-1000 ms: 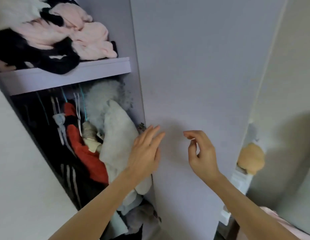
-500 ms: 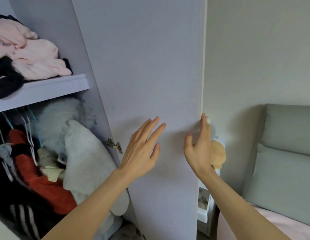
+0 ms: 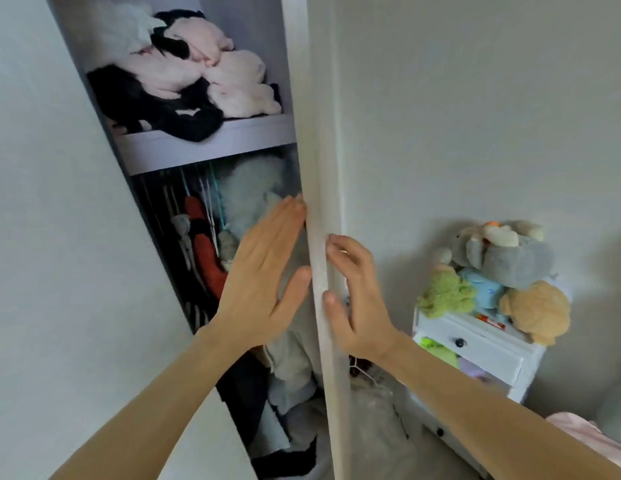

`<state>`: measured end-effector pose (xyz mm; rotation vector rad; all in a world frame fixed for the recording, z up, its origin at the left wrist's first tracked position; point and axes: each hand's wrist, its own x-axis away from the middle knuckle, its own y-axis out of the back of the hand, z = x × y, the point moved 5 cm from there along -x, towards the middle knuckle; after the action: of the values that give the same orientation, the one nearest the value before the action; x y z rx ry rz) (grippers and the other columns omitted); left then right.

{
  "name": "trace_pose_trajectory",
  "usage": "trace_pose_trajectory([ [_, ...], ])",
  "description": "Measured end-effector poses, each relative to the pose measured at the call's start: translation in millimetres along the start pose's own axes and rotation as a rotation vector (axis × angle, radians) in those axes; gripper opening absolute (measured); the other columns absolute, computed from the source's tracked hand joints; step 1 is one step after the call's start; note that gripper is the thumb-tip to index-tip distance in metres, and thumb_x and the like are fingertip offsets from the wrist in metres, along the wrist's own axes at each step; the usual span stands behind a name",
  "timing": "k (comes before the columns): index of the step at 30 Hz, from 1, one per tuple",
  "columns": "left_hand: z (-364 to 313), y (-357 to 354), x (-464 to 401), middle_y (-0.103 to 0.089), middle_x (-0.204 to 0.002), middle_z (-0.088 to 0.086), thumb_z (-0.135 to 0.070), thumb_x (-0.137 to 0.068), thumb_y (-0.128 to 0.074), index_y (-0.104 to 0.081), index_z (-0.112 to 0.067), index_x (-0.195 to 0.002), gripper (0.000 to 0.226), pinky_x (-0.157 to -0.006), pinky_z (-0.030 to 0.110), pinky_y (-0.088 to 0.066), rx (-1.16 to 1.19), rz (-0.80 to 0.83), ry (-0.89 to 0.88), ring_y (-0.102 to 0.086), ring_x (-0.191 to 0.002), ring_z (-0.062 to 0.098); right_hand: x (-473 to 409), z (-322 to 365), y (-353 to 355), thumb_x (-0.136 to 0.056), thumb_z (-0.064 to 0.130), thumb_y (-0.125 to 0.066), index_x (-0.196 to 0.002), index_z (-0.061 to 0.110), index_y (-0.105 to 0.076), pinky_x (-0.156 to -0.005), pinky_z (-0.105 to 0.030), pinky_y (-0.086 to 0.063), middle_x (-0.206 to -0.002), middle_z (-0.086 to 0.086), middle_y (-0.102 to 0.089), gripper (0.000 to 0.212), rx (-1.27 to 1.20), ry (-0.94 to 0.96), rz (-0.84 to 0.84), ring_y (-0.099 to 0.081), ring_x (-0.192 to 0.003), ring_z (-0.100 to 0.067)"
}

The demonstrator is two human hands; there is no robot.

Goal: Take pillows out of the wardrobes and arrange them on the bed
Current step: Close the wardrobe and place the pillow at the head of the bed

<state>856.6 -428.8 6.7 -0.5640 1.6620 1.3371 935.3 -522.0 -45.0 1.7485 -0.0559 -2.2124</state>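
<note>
The right hand [image 3: 357,299] has its grip on the edge of the wardrobe door [image 3: 323,237]: its fingertips [image 3: 331,244] curl onto the thin front edge while the thumb [image 3: 331,303] presses the same edge lower down, so the door is pinched between them. The left hand [image 3: 264,282] lies at 9 o'clock of that edge, flat and open, fingers straight and together, its fingertips touching the inner side of the door and its thumb spread toward the edge; it holds nothing. Behind the left hand, inside the open wardrobe [image 3: 212,147], a pale fluffy pillow [image 3: 253,192] stands among hanging clothes [image 3: 201,244], red, black and striped, with more pale and dark garments heaped at the bottom, toward 6 o'clock. Up at 12 o'clock the shelf [image 3: 212,143] carries a pile of pink plush things [image 3: 212,67] tangled with black ones and something white at the back. Out at 3 o'clock from the hands, against the wall, a small white nightstand [image 3: 482,355] with a dark knob carries soft toys on its surface: a grey one [image 3: 506,254] on top, a green one [image 3: 444,292], a blue one between, and a tan one [image 3: 537,310] at the right. At 4 o'clock, in the far corner, a strip of pink bedding [image 3: 586,434] shows the bed, well apart from the pillow.
</note>
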Motion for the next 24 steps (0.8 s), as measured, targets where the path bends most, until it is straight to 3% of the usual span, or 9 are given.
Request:
trace_pose_trajectory([
  [3, 30.2, 36.5, 23.1, -0.03, -0.146, 0.019, -0.028, -0.095, -0.035, -0.022, -0.003, -0.14, 0.053, -0.112, 0.05, -0.026, -0.133, -0.039, 0.2, -0.027, -0.137, 0.033, -13.4, 7.2, -50.4, -0.088, 0.016, -0.043, -0.131, 0.012, -0.036, -0.106, -0.041, -0.036, -0.136, -0.011, -0.031, 0.044, 0.006, 0.057, 0.113, -0.035, -0.128, -0.023],
  [7, 68.1, 72.6, 42.9, -0.027, -0.147, 0.022, -0.029, -0.093, -0.04, -0.027, -0.015, -0.139, 0.05, -0.109, 0.056, -0.025, -0.459, -0.067, 0.388, -0.023, -0.138, 0.039, -27.4, 5.2, -103.1, -0.083, 0.004, -0.049, -0.134, 0.015, -0.034, -0.107, -0.056, -0.029, -0.138, -0.02, -0.036, 0.054, 0.075, 0.1, 0.199, -0.032, -0.129, -0.029],
  [11, 104.5, 88.8, 53.1, -0.019, -0.153, 0.015, -0.036, -0.092, -0.043, -0.032, -0.024, -0.14, 0.051, -0.111, 0.054, -0.013, -0.566, -0.072, 0.566, -0.011, -0.142, 0.032, -41.7, -3.4, -133.6, -0.078, 0.002, -0.039, -0.136, 0.021, -0.033, -0.11, -0.057, -0.015, -0.143, -0.015, -0.025, 0.061, 0.179, 0.119, 0.256, -0.02, -0.136, -0.033],
  [15, 136.7, 94.0, 66.3, -0.025, -0.151, 0.013, -0.029, -0.092, -0.044, -0.035, -0.013, -0.139, 0.05, -0.112, 0.051, -0.014, -0.585, -0.148, 0.775, -0.015, -0.141, 0.029, -55.9, -8.9, -156.9, -0.074, 0.004, -0.036, -0.137, 0.022, -0.035, -0.106, -0.065, -0.018, -0.149, -0.021, -0.026, 0.066, 0.254, 0.095, 0.36, -0.015, -0.139, -0.037],
  [24, 157.5, 84.4, 57.7, -0.026, -0.15, 0.016, 0.004, -0.082, -0.05, -0.063, -0.009, -0.113, 0.036, -0.112, 0.058, -0.006, -0.585, -0.292, 0.809, -0.009, -0.141, 0.038, -72.4, -21.0, -180.7, -0.07, -0.003, -0.054, -0.137, 0.024, -0.038, -0.101, -0.069, -0.022, -0.151, -0.015, -0.025, 0.074, 0.26, 0.097, 0.447, -0.018, -0.139, -0.038],
])
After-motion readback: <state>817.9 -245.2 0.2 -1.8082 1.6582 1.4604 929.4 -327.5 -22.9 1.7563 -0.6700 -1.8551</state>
